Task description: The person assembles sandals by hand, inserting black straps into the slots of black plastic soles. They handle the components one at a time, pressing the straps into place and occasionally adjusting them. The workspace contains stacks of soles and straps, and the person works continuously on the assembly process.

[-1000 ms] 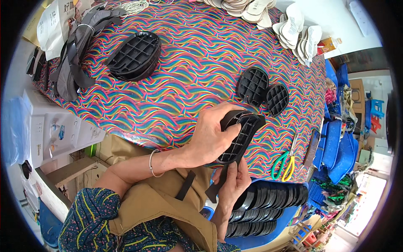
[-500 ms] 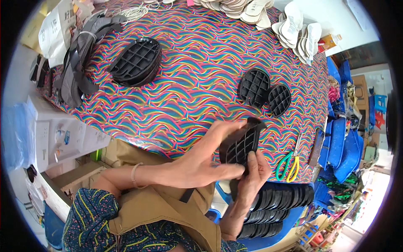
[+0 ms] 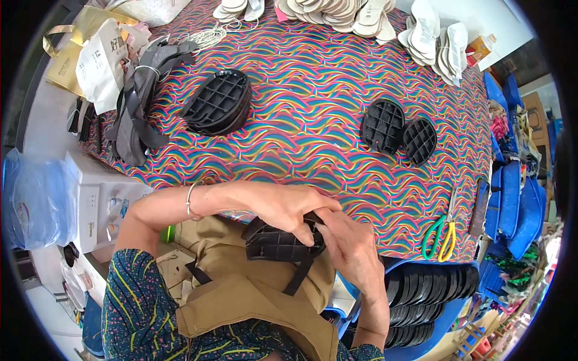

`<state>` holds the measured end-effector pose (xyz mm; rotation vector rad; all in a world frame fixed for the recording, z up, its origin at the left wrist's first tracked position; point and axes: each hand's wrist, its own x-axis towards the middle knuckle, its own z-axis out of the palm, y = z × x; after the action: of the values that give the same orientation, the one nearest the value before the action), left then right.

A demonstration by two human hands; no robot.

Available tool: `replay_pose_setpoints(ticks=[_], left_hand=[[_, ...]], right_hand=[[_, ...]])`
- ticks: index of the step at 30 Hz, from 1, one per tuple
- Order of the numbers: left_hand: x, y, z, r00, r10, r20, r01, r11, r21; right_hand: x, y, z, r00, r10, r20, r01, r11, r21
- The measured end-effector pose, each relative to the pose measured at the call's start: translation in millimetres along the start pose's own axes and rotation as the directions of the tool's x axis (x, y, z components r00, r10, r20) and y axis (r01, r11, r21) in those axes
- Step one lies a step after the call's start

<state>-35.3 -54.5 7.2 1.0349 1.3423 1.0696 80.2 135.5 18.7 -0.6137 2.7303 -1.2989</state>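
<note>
Just off the table's near edge, above my apron, I hold a black shoe-sole piece [image 3: 278, 245] with a raised grid on its face. My left hand [image 3: 288, 207] reaches over its top and right end, fingers closed on it. My right hand [image 3: 351, 240] grips the same right end, its fingertips meeting those of the left and partly hidden. A black strip [image 3: 298, 277] shows below the piece; whether it is attached cannot be seen. Two similar grid-faced pieces, a larger one [image 3: 383, 126] and a smaller one [image 3: 419, 141], lie beyond my right hand.
A stack of grid-faced pieces [image 3: 218, 102] stands at the left. Dark straps [image 3: 137, 111] lie farther left. Scissors [image 3: 445, 231] with green and yellow handles rest at the right. Pale insoles [image 3: 421, 36] line the back. A blue bin [image 3: 448, 313] holds rows of black pieces.
Both hands have brought the sole piece down and to the left, off the tabletop and over my apron. It has turned to lie more sideways, and the hands now meet at its right end.
</note>
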Motion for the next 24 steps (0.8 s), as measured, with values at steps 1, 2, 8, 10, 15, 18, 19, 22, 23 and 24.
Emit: replay_pose_setpoints(ticks=[1, 2, 8, 10, 15, 18, 19, 22, 23, 24], left_hand=[[-4.6, 0.2, 5.6, 0.997, -0.018, -0.072, 0.023, 0.998, 0.066], [-8.6, 1.8, 8.3, 0.989, -0.031, -0.145, 0.050, 0.990, 0.130], [-23.3, 20.5, 21.0, 0.946, 0.012, -0.325, 0.100, 0.940, 0.326], [-21.5, 37.6, 23.0, 0.949, -0.092, -0.302, 0.191, 0.930, 0.316], [-20.7, 33.8, 32.0, 0.962, -0.108, -0.250, 0.184, 0.934, 0.306], [-20.9, 37.3, 46.2, 0.959, -0.113, -0.258, 0.190, 0.936, 0.296], [-23.2, 33.8, 48.4, 0.959, -0.073, -0.272, 0.139, 0.963, 0.230], [-32.6, 43.6, 51.2, 0.944, -0.040, -0.327, 0.111, 0.973, 0.203], [-32.4, 45.5, 54.7, 0.915, 0.007, -0.403, 0.038, 0.994, 0.103], [-32.9, 44.5, 57.3, 0.891, 0.084, -0.445, -0.032, 0.992, 0.124]], right_hand=[[-1.8, 3.9, 0.5, 0.999, 0.054, 0.001, -0.054, 0.993, 0.103], [-4.6, 7.5, -0.3, 0.994, 0.106, 0.009, -0.106, 0.973, 0.205], [-37.9, 23.9, -20.8, 0.813, 0.395, 0.427, -0.561, 0.337, 0.756], [-44.2, 27.9, -16.4, 0.785, 0.426, 0.449, -0.570, 0.213, 0.794], [-42.3, 10.8, -59.5, 0.764, 0.561, 0.318, -0.604, 0.449, 0.658], [-43.4, 8.4, -86.9, 0.824, 0.545, 0.156, -0.540, 0.669, 0.511], [-41.9, 2.6, -90.4, 0.820, 0.552, 0.155, -0.543, 0.662, 0.516], [-49.3, -0.2, -85.0, 0.804, 0.569, 0.171, -0.521, 0.537, 0.664], [-56.4, 3.6, -81.4, 0.822, 0.543, 0.171, -0.472, 0.482, 0.738], [-60.0, 3.7, -73.6, 0.829, 0.539, 0.149, -0.434, 0.451, 0.780]])
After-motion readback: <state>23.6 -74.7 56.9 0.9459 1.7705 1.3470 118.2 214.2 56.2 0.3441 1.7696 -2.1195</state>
